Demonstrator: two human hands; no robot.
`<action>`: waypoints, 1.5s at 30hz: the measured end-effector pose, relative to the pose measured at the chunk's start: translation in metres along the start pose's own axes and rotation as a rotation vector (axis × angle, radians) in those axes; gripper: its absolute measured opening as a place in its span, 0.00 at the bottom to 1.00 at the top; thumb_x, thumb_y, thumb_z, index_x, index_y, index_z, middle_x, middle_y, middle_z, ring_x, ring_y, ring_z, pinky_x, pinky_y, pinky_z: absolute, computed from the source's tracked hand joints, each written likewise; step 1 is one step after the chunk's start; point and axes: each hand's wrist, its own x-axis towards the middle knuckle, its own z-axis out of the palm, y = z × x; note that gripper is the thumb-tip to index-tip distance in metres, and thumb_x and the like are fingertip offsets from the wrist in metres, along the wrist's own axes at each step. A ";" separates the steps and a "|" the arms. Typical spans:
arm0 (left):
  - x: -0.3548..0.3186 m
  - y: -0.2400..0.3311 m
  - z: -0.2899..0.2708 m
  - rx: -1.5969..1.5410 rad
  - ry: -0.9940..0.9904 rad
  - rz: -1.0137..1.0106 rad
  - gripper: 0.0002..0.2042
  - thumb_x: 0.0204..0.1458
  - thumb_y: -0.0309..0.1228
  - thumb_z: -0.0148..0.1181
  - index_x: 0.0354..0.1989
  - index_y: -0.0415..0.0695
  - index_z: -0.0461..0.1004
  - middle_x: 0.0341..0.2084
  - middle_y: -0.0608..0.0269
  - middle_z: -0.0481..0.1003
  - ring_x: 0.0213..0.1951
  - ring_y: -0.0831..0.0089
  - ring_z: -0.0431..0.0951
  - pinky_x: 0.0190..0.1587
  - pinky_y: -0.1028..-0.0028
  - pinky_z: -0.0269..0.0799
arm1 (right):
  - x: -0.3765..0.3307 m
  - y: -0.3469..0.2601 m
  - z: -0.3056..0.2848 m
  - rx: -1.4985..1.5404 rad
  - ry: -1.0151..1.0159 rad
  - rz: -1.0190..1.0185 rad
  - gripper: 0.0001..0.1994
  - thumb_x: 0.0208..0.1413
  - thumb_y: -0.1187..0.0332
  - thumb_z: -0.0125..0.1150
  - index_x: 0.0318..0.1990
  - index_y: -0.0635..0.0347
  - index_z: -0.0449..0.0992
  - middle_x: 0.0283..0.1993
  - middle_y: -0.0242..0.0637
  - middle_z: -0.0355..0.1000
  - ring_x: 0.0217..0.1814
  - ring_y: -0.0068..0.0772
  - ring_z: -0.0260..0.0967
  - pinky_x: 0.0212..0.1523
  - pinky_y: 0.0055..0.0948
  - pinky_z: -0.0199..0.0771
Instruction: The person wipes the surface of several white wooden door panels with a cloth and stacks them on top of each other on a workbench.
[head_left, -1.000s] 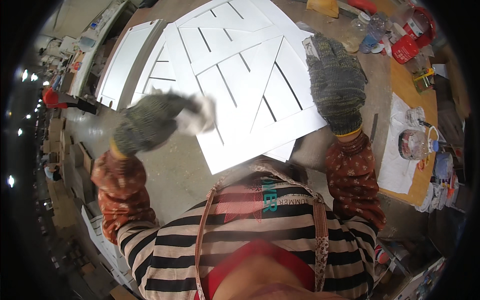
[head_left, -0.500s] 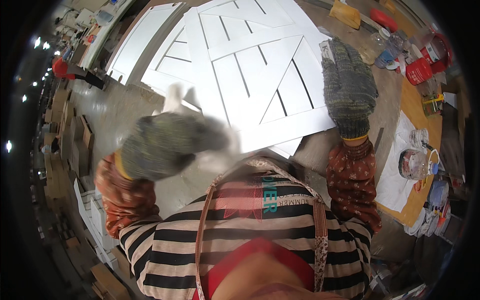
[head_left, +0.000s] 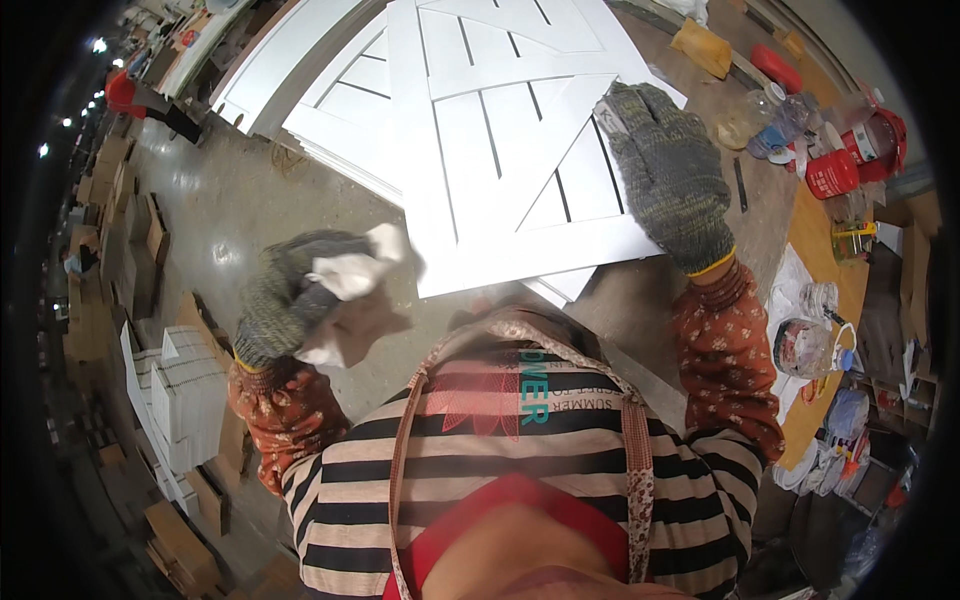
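Note:
A white panel point(head_left: 525, 130) with dark grooves and a diagonal batten lies in front of me. My left hand point(head_left: 300, 290), in a grey-green knitted glove, is off the panel's near left corner, closed around a crumpled white cloth point(head_left: 355, 275) that hangs loosely. My right hand point(head_left: 668, 175), gloved likewise, rests over the panel's right edge with its fingers stretched and close together. A small pale printed piece point(head_left: 612, 115) shows at the thumb side of that glove and is held there; its kind cannot be made out.
More white panels point(head_left: 345, 130) lie behind to the left. Bottles point(head_left: 790, 115), a red tub point(head_left: 832, 175) and an orange-yellow packet point(head_left: 702, 48) stand at the right. A clear jug point(head_left: 805, 345) is on the side table. Stacked white boards point(head_left: 185, 400) are at lower left; a person point(head_left: 150, 105) is farther off.
My left hand has drawn back from the panel with the cloth, which now hangs in plain sight. My right hand has shifted leftward from beside the panel's edge onto it.

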 end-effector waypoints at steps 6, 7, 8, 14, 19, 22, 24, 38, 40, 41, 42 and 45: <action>-0.017 -0.023 0.080 -1.025 0.325 -0.361 0.26 0.51 0.36 0.68 0.56 0.37 0.69 0.43 0.46 0.76 0.43 0.59 0.81 0.38 0.62 0.83 | 0.035 -0.030 0.014 -0.012 -0.036 -0.162 0.19 0.56 0.67 0.57 0.55 0.58 0.70 0.47 0.40 0.71 0.45 0.36 0.73 0.43 0.38 0.75; -0.011 -0.050 0.097 -1.162 0.268 -0.218 0.26 0.53 0.36 0.67 0.57 0.37 0.68 0.44 0.45 0.76 0.44 0.58 0.80 0.41 0.59 0.82 | 0.039 -0.044 0.015 0.033 -0.107 -0.188 0.19 0.56 0.67 0.56 0.55 0.58 0.70 0.47 0.40 0.71 0.45 0.35 0.73 0.44 0.38 0.75; -0.006 -0.080 0.114 -1.306 0.195 -0.082 0.25 0.54 0.36 0.66 0.58 0.37 0.68 0.44 0.44 0.75 0.45 0.57 0.80 0.44 0.57 0.81 | 0.038 -0.073 0.007 0.074 -0.253 -0.265 0.19 0.57 0.67 0.56 0.56 0.60 0.69 0.49 0.40 0.71 0.46 0.35 0.73 0.45 0.38 0.75; 0.009 -0.113 0.146 -1.138 0.418 -0.092 0.24 0.62 0.37 0.52 0.60 0.31 0.61 0.45 0.40 0.74 0.49 0.52 0.77 0.58 0.58 0.72 | 0.036 -0.072 -0.003 0.010 -0.352 -0.433 0.23 0.56 0.66 0.58 0.59 0.62 0.67 0.46 0.42 0.69 0.43 0.33 0.71 0.37 0.32 0.77; 0.008 -0.146 0.143 -0.884 0.568 -0.346 0.17 0.60 0.26 0.53 0.54 0.26 0.66 0.41 0.44 0.77 0.45 0.60 0.80 0.53 0.65 0.77 | 0.049 0.002 0.024 -0.111 -0.069 -0.235 0.21 0.52 0.66 0.59 0.54 0.60 0.70 0.42 0.42 0.70 0.36 0.35 0.69 0.30 0.34 0.75; 0.026 -0.058 0.140 -0.907 0.601 -0.378 0.18 0.63 0.29 0.51 0.54 0.26 0.67 0.44 0.42 0.76 0.45 0.58 0.79 0.54 0.65 0.76 | 0.029 -0.070 0.002 0.023 -0.264 -0.478 0.19 0.50 0.70 0.60 0.52 0.61 0.70 0.41 0.39 0.69 0.37 0.32 0.69 0.35 0.33 0.76; 0.022 -0.090 0.155 -1.239 0.579 -0.223 0.17 0.61 0.29 0.54 0.52 0.28 0.69 0.42 0.46 0.78 0.44 0.60 0.80 0.53 0.67 0.77 | 0.021 -0.086 -0.001 0.155 -0.308 -0.649 0.20 0.49 0.76 0.58 0.52 0.62 0.70 0.39 0.39 0.68 0.35 0.31 0.68 0.34 0.31 0.77; 0.017 -0.117 0.111 -0.824 0.421 -0.189 0.25 0.63 0.36 0.51 0.61 0.27 0.61 0.52 0.39 0.73 0.54 0.53 0.76 0.59 0.62 0.73 | 0.044 -0.030 -0.013 0.324 -0.181 -0.828 0.18 0.59 0.70 0.54 0.57 0.60 0.70 0.52 0.47 0.71 0.54 0.44 0.71 0.62 0.40 0.69; 0.021 -0.087 0.104 -0.711 0.392 -0.290 0.24 0.64 0.35 0.50 0.60 0.25 0.62 0.53 0.37 0.73 0.55 0.52 0.75 0.60 0.62 0.72 | 0.063 -0.020 -0.035 -0.111 -0.456 -0.797 0.23 0.57 0.74 0.54 0.62 0.52 0.68 0.60 0.49 0.69 0.61 0.47 0.68 0.63 0.44 0.69; 0.024 -0.070 0.101 -0.653 0.369 -0.333 0.24 0.64 0.35 0.49 0.59 0.25 0.63 0.53 0.36 0.72 0.55 0.52 0.75 0.60 0.62 0.72 | 0.057 0.017 -0.005 -0.075 -0.138 -0.839 0.21 0.58 0.72 0.54 0.61 0.53 0.69 0.61 0.47 0.68 0.62 0.45 0.68 0.62 0.44 0.70; 0.021 -0.078 0.103 -0.714 0.378 -0.299 0.23 0.64 0.34 0.49 0.59 0.25 0.63 0.52 0.36 0.73 0.54 0.52 0.76 0.60 0.62 0.72 | 0.056 0.028 -0.004 -0.013 -0.110 -0.836 0.21 0.58 0.72 0.54 0.60 0.53 0.70 0.61 0.46 0.68 0.62 0.44 0.68 0.61 0.44 0.71; 0.009 -0.106 0.110 -0.884 0.415 -0.208 0.22 0.64 0.32 0.48 0.59 0.25 0.63 0.49 0.37 0.74 0.52 0.54 0.77 0.58 0.64 0.74 | 0.056 -0.012 -0.021 0.200 -0.381 -0.743 0.14 0.62 0.68 0.50 0.54 0.56 0.72 0.51 0.44 0.70 0.53 0.39 0.71 0.54 0.40 0.76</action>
